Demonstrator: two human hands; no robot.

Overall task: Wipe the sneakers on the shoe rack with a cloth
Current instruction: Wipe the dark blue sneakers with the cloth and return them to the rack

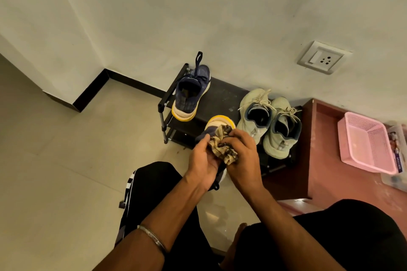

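Just in front of the black metal shoe rack [222, 97], a navy sneaker with a yellow sole [217, 126] is held by the left hand [203, 161], its grip curled round it. The right hand [241, 156] clutches a crumpled patterned beige cloth [222, 146] against it. On the rack stand the matching navy sneaker [190, 91] and a pale green pair [267, 121].

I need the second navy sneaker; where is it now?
In the head view, the navy sneaker is off the shoe rack, held in front of it by the left hand, while the right hand presses the cloth on it.
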